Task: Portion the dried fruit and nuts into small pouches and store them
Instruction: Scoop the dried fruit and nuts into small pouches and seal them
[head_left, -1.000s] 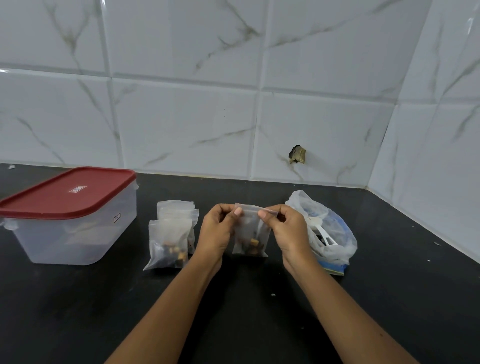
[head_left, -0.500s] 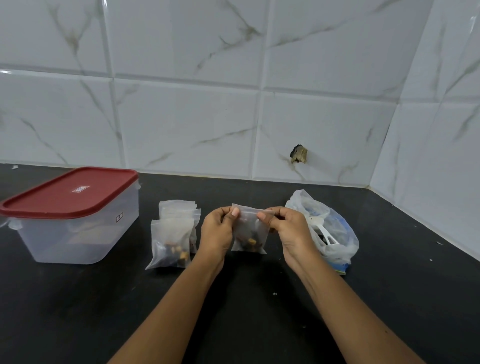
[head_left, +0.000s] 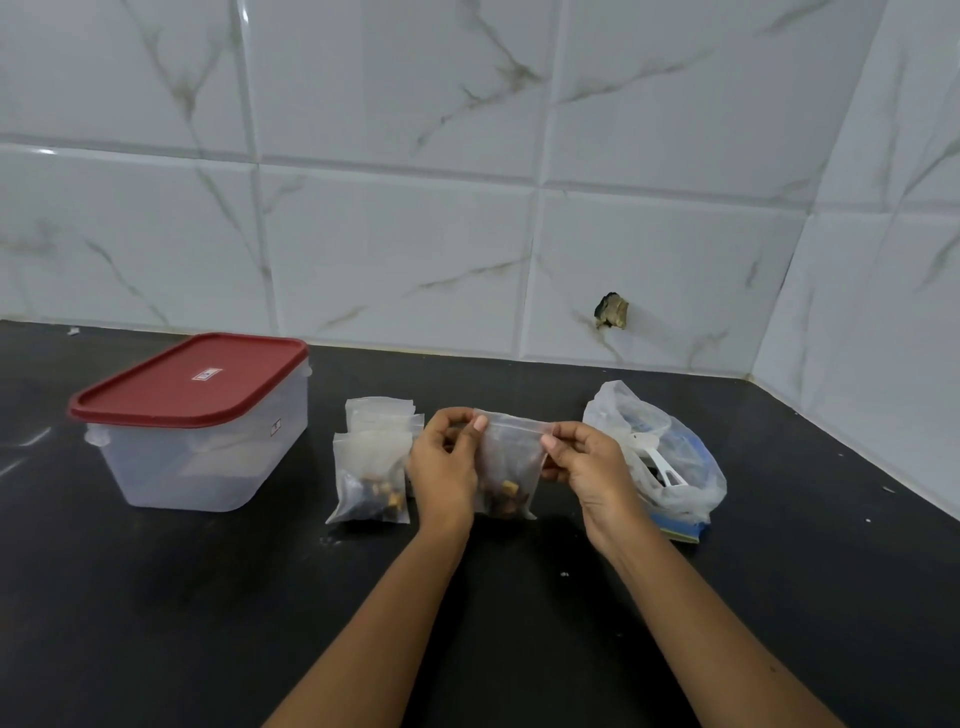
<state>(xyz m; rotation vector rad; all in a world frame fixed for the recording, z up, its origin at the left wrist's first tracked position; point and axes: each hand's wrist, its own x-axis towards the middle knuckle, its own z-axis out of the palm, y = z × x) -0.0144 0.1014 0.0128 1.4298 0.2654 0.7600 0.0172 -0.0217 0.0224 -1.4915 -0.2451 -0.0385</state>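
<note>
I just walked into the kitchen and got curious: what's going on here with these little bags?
A person holds a small clear pouch with dried fruit and nuts at its bottom, left hand and right hand pinching its top edge, apparently sealing it. More pouches, the front one filled, sit just left on the black counter. A red-lidded container stands closed further left; a larger plastic bag with a white scoop lies on the right.

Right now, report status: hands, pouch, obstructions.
Left hand and right hand pinch the pouch top. Fruit and nuts inside. Nearby: filled pouches, not blocking.
</note>
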